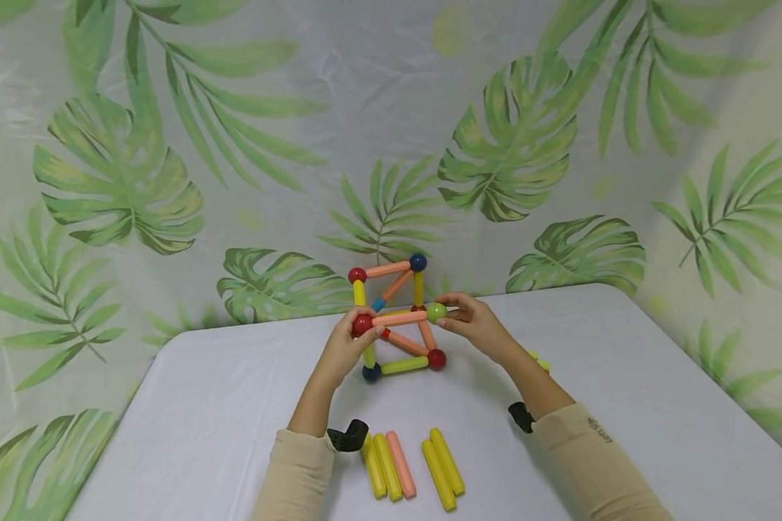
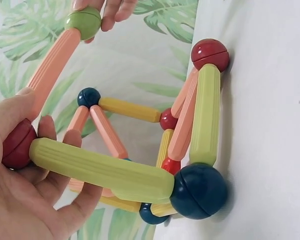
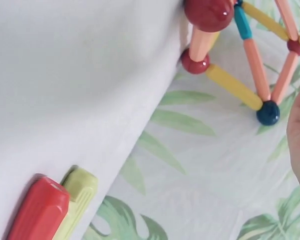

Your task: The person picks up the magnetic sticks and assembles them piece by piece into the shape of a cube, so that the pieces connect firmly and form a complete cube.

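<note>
Stick-and-ball frame (image 1: 404,365) stands on the white table (image 1: 528,383) – left hand (image 1: 340,351) curled round the red ball (image 1: 362,325) at the frame's near upper-left corner, thumb against the end of the pink stick (image 1: 400,318). Right hand (image 1: 481,327) pinches the green ball (image 1: 436,312) on that stick's other end, at the frame's upper-right near side. Loose sticks, yellow (image 1: 443,470) and pink (image 1: 400,464), lie nearer the person than the frame – red stick (image 3: 40,210) off to its right.
</note>
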`<action>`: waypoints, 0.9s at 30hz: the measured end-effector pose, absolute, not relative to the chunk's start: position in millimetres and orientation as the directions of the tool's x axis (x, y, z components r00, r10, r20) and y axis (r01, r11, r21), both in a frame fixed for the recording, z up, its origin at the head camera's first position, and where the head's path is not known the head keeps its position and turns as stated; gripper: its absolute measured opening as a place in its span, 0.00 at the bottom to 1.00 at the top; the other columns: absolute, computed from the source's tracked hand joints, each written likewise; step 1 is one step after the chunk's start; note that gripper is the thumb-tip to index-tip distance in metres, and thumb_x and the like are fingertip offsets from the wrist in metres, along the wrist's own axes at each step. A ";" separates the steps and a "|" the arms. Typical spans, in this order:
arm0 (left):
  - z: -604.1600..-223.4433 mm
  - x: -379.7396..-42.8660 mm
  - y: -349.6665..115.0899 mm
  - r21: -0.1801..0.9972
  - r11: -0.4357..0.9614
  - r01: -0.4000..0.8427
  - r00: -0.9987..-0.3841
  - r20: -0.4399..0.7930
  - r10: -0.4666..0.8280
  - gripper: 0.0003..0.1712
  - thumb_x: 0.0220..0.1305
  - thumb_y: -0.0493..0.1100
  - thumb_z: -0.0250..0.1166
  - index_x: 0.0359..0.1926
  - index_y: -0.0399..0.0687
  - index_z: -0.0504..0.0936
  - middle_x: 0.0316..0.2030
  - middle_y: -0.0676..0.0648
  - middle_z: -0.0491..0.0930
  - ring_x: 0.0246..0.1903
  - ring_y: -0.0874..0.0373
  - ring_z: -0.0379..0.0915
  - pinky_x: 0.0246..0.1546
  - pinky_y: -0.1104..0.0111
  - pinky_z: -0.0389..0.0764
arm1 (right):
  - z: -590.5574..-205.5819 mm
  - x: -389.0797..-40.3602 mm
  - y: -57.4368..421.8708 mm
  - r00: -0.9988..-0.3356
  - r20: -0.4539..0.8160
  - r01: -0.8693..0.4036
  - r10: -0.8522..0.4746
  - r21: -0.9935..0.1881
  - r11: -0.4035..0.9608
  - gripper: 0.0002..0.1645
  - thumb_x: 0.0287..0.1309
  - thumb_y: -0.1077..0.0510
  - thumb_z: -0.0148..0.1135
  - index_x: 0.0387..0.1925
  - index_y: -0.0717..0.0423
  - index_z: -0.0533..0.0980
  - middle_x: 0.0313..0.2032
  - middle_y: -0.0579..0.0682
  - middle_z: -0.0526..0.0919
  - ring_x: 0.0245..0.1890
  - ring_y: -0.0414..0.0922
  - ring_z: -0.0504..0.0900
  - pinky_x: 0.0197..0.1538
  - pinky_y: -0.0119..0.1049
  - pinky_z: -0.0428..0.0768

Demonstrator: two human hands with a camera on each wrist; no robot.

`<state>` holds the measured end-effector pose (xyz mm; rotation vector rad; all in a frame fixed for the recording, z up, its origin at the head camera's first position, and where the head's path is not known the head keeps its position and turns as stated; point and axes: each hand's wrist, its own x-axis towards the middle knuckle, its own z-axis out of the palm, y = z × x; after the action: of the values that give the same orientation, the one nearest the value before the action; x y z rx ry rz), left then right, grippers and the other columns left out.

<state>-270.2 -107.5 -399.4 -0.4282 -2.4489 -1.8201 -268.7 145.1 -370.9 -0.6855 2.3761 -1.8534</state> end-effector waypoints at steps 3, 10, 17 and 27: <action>-402.4 -270.8 -108.9 0.890 0.359 0.280 -0.959 0.246 0.139 0.18 0.56 0.49 0.64 0.46 0.51 0.74 0.47 0.44 0.66 0.41 0.52 0.68 0.35 0.66 0.73 | -370.5 -268.0 144.4 -0.901 0.221 -0.303 -0.373 -0.936 0.179 0.24 0.57 0.65 0.56 0.56 0.67 0.64 0.53 0.62 0.67 0.48 0.56 0.72 0.48 0.43 0.73; -393.8 -271.4 -105.8 0.728 0.522 0.445 -0.892 0.413 0.184 0.24 0.50 0.47 0.69 0.50 0.52 0.75 0.55 0.45 0.62 0.44 0.50 0.70 0.38 0.64 0.75 | -381.7 -275.9 146.5 -0.901 0.228 -0.301 -0.368 -0.941 0.156 0.25 0.57 0.64 0.57 0.56 0.66 0.64 0.54 0.60 0.66 0.48 0.54 0.72 0.49 0.44 0.73; -394.3 -279.0 -105.5 0.722 0.496 0.483 -0.876 0.403 0.266 0.14 0.54 0.45 0.66 0.42 0.50 0.80 0.37 0.52 0.74 0.34 0.58 0.67 0.30 0.68 0.72 | -393.9 -284.1 149.7 -0.902 0.236 -0.309 -0.361 -0.938 0.157 0.30 0.55 0.57 0.61 0.59 0.59 0.64 0.56 0.58 0.66 0.50 0.54 0.71 0.48 0.42 0.74; -395.2 -279.5 -104.9 0.723 0.482 0.494 -0.869 0.423 0.256 0.13 0.54 0.45 0.65 0.43 0.50 0.80 0.36 0.52 0.73 0.33 0.57 0.66 0.28 0.68 0.72 | -403.8 -230.3 162.6 -0.930 0.212 -0.307 -0.301 -0.899 0.314 0.33 0.53 0.56 0.63 0.58 0.57 0.60 0.51 0.58 0.65 0.44 0.52 0.73 0.41 0.33 0.77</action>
<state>-279.5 -104.9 -395.2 -0.6408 -2.4733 -1.3325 -230.3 162.6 -403.8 -0.5899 2.5502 -1.7459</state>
